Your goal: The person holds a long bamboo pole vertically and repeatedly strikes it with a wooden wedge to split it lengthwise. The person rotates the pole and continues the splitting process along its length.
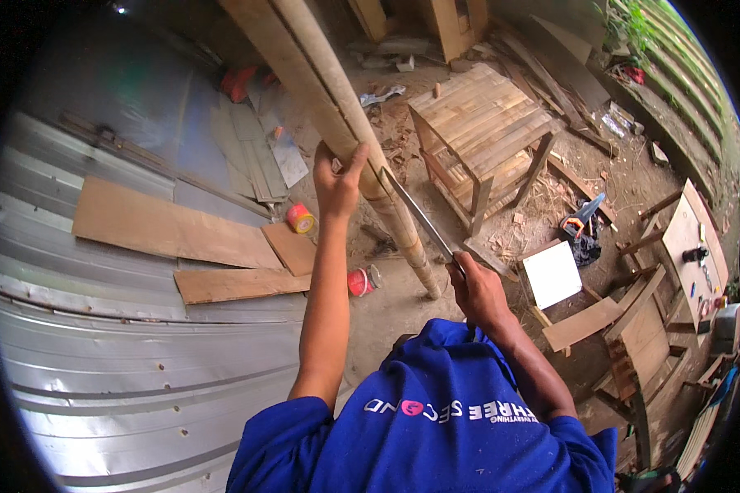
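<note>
A long bamboo pole (399, 222) slants from the top of the view down to the ground in front of me. Alongside its upper part runs a flat brown plank-like length (292, 62). My left hand (337, 185) is closed around the pole, its thumb lying across the front. In my right hand (478, 292) is the handle of a long-bladed knife (423, 215). The narrow blade points up and left, its far end meeting the bamboo just below my left hand. A slit or split edge shows in the bamboo there.
Corrugated metal sheets (99, 370) cover the left, with loose boards (164, 222) on them. A slatted wooden table (485, 123) stands ahead to the right. Near it lie a handsaw (585, 212) and a white panel (551, 275). Wooden chairs (645, 329) fill the right side.
</note>
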A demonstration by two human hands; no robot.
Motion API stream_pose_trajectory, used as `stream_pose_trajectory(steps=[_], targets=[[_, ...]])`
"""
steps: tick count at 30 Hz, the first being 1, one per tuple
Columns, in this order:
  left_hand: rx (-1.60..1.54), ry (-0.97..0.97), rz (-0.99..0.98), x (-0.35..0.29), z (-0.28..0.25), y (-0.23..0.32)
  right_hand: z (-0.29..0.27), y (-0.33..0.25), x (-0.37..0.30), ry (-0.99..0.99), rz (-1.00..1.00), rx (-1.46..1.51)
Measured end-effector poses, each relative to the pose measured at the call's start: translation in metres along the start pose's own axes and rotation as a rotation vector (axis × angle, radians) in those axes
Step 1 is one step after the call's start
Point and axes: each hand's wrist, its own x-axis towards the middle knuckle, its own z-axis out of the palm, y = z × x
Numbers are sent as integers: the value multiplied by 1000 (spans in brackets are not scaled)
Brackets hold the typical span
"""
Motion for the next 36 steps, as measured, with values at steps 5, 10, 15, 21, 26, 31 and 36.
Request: stream_pose_trajectory(steps=[5, 10, 15, 21, 26, 31, 36], targets=[[-76, -51, -9, -7, -17, -1, 5, -14, -11, -13, -3, -2], [-81, -54, 14, -14, -31, -2, 21, -20, -24, 15, -54, -36], [-34, -100, 9, -20, -42, 0, 33, -33, -28, 2, -51, -112], [150, -146, 108, -34, -49, 12, 29, -55, -11, -64, -67, -199], [186, -132, 136, -44, -50, 25, 36, -69, 15, -189, -3, -249], [143, -168, 108, -46, -52, 30, 51, -72, 31, -137, -44, -299], [215, -60, 218, -49, -49, 24, 49, -60, 27, -77, -7, -463]])
